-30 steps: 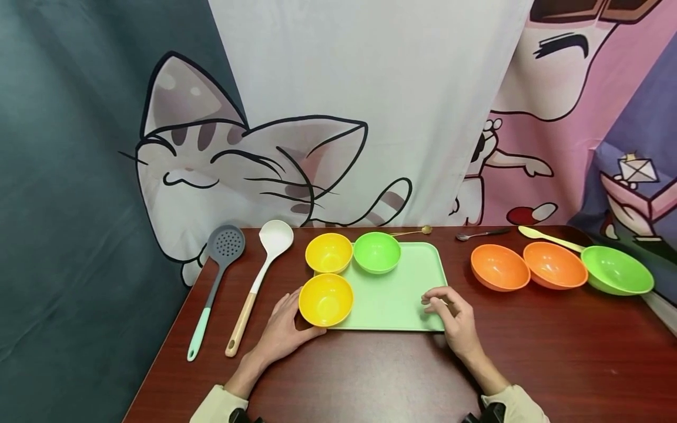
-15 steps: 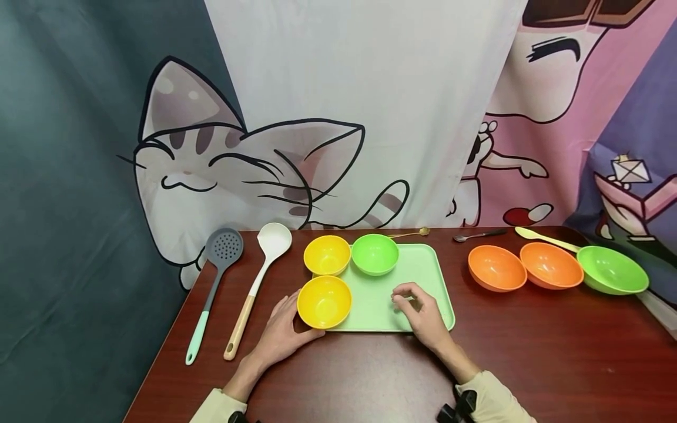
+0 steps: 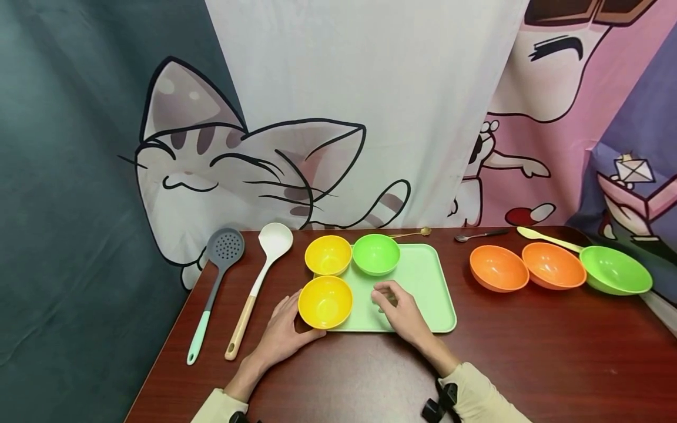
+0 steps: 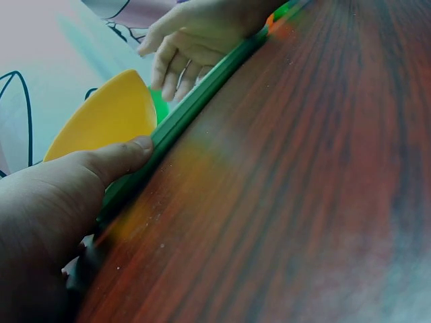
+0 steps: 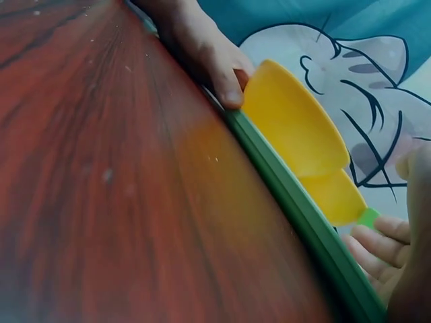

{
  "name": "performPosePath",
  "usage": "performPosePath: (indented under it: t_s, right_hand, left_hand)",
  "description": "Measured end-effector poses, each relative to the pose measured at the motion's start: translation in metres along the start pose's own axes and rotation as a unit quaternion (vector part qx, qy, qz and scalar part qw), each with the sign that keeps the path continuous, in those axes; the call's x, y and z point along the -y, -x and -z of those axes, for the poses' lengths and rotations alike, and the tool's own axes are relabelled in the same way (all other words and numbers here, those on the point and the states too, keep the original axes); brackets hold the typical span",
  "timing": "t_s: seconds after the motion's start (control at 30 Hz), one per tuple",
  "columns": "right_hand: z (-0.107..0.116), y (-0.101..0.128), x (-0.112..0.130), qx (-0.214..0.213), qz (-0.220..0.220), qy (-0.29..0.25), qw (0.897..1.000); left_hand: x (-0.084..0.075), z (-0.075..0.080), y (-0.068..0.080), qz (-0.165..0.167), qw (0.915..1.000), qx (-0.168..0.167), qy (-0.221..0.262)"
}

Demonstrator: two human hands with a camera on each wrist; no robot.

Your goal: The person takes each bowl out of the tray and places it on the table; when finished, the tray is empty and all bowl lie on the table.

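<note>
My left hand (image 3: 285, 332) holds the near left corner of the light green tray (image 3: 418, 305), its thumb along the front rim, right beside the nearer yellow bowl (image 3: 325, 301). In the left wrist view the thumb lies against the tray edge below that bowl; the fingertips are mostly hidden. My right hand (image 3: 399, 308) hovers over the middle of the tray with loosely bent fingers and nothing in them. A second yellow bowl (image 3: 328, 255) stands behind the first, and a green bowl (image 3: 376, 254) sits to its right at the back of the tray.
On the left lie a grey slotted skimmer (image 3: 225, 249) and a white ladle (image 3: 275, 241). Two orange bowls (image 3: 499, 268) and another green bowl (image 3: 616, 270) stand to the right. Small spoons (image 3: 462, 238) and a light green-handled utensil (image 3: 547, 237) lie along the back edge.
My right hand has moved left across the tray, from its right edge to the middle, toward the nearer yellow bowl. The left hand and the bowls have stayed put.
</note>
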State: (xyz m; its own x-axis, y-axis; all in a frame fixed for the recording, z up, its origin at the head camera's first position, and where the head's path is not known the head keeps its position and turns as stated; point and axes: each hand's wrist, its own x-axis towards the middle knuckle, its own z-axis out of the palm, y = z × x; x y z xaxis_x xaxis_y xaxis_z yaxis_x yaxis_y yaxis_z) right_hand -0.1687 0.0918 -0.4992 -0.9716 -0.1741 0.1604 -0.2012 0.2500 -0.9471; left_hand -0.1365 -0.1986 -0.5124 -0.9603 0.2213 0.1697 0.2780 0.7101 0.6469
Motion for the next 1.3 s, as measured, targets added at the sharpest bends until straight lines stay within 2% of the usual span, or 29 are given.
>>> performPosePath:
  t_s: [0.17,0.53,0.57,0.7,0.77,0.9,1.3]
  right_hand:
    - [-0.01,-0.007,0.004,0.012,-0.037,-0.028,0.999]
    - [-0.027,-0.014,0.013,0.013,-0.055,-0.031,0.998]
    - [-0.028,-0.012,0.02,0.016,-0.054,-0.033,0.998]
    - [-0.033,-0.013,0.02,0.034,-0.046,-0.026,0.998]
    - [-0.036,-0.013,0.016,0.043,-0.026,-0.022,0.999]
    - [-0.041,-0.015,0.01,0.056,-0.013,-0.008,0.998]
    - [-0.055,-0.02,0.012,0.047,-0.023,-0.013,0.999]
  left_hand:
    - [0.001,-0.003,-0.001,-0.005,1.0,-0.002,-0.001]
    - [-0.002,-0.001,-0.003,0.001,1.0,-0.001,0.003]
    - [-0.003,-0.001,-0.003,0.001,1.0,-0.001,0.003]
    - [-0.001,-0.003,-0.002,0.0,1.0,-0.001,0.003]
    - [-0.001,-0.004,-0.002,-0.003,1.0,-0.005,0.006]
    - [0.0,-0.004,-0.002,-0.005,0.9999,-0.013,0.005]
    - [0.0,0.0,0.001,0.003,1.0,-0.005,-0.005]
